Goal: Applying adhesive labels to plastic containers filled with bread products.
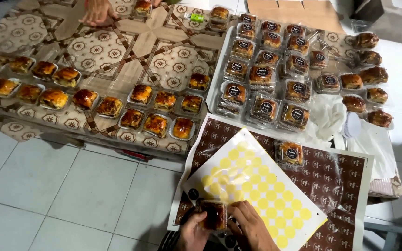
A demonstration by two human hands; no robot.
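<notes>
At the bottom centre both my hands grip one clear plastic box with a brown pastry (214,214) inside. My left hand (190,233) clasps its left side and my right hand (251,227) presses on its right side. The box rests over a yellow sticker backing sheet (257,186) with several empty round spots. This sheet lies on a brown sheet of round dark stickers (331,181). One closed, stickered pastry box (289,153) stands on the brown sheet beyond my hands.
Several stickered boxes (264,69) are stacked on a white surface at the upper right. Open trays of glazed pastries (157,123) line a patterned mat (117,51). Another person's hand (97,11) reaches in at the top left. White cloth (326,116) lies at the right. Tiled floor (70,186) below.
</notes>
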